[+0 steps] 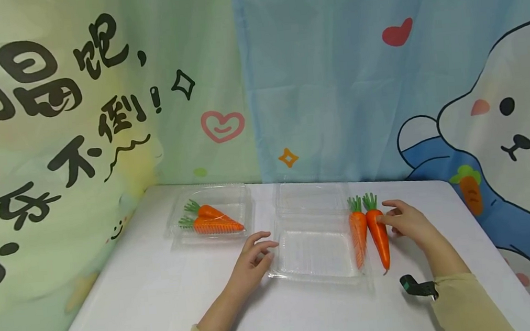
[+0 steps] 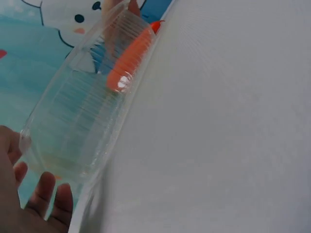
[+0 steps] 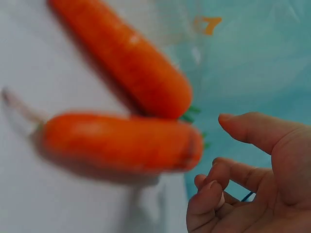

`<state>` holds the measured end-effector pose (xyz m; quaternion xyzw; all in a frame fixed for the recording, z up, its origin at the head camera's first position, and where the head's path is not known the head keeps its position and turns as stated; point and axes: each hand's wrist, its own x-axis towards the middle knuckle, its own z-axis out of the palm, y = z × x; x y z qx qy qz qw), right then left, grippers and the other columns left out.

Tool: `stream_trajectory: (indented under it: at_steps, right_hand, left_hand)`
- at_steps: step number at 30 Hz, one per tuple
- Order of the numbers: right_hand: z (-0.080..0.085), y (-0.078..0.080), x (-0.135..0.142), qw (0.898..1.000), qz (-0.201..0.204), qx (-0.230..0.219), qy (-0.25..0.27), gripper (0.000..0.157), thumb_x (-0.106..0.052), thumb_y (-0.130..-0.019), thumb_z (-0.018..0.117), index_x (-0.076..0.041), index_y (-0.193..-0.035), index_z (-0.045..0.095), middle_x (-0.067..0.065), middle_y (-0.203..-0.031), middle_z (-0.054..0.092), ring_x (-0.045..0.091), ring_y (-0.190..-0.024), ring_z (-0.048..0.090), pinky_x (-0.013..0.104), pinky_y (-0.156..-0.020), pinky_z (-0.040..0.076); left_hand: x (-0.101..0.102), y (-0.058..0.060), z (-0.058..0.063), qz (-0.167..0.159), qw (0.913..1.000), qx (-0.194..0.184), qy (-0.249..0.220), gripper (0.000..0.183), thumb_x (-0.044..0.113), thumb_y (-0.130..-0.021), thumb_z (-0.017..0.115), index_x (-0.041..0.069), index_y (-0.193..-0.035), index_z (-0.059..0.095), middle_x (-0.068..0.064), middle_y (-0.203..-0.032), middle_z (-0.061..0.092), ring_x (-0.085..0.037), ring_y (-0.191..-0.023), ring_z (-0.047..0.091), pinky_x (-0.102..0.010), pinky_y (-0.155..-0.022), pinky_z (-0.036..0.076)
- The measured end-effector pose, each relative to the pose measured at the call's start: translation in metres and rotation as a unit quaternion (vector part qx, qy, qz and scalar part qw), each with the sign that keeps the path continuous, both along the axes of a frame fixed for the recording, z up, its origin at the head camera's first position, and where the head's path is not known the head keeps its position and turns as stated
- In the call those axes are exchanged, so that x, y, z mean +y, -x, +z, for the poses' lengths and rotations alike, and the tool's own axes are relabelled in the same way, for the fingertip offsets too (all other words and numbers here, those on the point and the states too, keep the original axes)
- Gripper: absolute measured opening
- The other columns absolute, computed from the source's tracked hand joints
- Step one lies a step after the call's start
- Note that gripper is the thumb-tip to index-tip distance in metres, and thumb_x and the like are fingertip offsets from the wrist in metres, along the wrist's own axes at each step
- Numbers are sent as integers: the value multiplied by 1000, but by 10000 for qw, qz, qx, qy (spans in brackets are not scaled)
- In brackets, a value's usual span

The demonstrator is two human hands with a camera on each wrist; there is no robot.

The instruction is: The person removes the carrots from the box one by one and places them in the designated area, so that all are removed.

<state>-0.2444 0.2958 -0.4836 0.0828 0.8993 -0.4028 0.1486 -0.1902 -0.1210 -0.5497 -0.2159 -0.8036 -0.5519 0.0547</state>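
The grip of the right hand (image 1: 408, 221) was loose – thumb and fingers parted, holding nothing – with its fingertips right by the thick end of the outer carrot (image 1: 378, 234); whether they touched it, I could not tell. The left hand (image 1: 247, 264) had its fingers spread and slightly bent, their tips at the rim of the near box (image 1: 317, 253) at nine o'clock, as if to steady it.

Taking that box as the clock's centre, the outer carrot lay at three o'clock, the inner carrot (image 1: 358, 231) between it and the box wall, partly seen through the clear rim. The lid (image 1: 312, 198) was folded back at twelve.

The step seemed to be reaching for the outer carrot; the next move called for a pinch round its thick end, and light hands on the flimsy box.

Both carrots were smooth, glossy and tapered, with stubby green tops at twelve. The box was thin, ribbed, transparent plastic. At ten o'clock, the far box (image 1: 246, 205) held two more carrots (image 1: 218, 224), and its lid looked closed. A white, matt counter (image 1: 153, 296) carried everything, with a printed cloth backdrop (image 1: 309, 77) beyond it.
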Motion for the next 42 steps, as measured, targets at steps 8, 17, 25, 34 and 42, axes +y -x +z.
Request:
stream_trajectory:
  at_steps: [8,17,25,34,42]
  right_hand:
    - [39,6,-45,9964,677,498,-62,68,-48,-96,58,-11,-149,38,25,-134,48,31,-95,55,33,-77,53]
    - [66,21,-132,9786,1958,461,441,58,-49,-97,57,-19,-145,45,11,-113,70,21,-65,52,34,-63,47]
    - [61,38,-210,9744,2185,-79,520,61,-47,-96,60,-23,-149,41,13,-123,68,18,-60,53,28,-59,46]
    - [50,46,-261,9739,2085,-535,727,72,-49,-96,59,-24,-156,29,13,-134,62,16,-58,54,24,-57,47]
    - [43,51,-287,9673,1799,-928,1530,80,-43,-95,63,-22,-159,19,21,-138,56,17,-56,53,23,-54,46]
  left_hand:
    - [-24,6,45,740,9889,842,972,26,17,-99,58,18,-123,67,2,-115,59,-7,-76,49,-21,-66,47]
    - [-87,45,87,1530,9816,558,999,31,24,-103,51,16,-132,61,-7,-128,56,-20,-103,55,-36,-86,48]
    - [-148,77,101,2181,9663,95,1361,39,31,-105,45,11,-137,56,-18,-145,45,-41,-133,42,-59,-105,38]
    - [-192,94,87,2099,9559,-1267,1618,59,43,-106,34,8,-154,32,-26,-156,28,-47,-140,31,-61,-110,32]
    - [-201,97,76,1778,9422,-2555,1243,74,56,-103,31,14,-160,8,-26,-160,24,-45,-142,33,-61,-114,28]
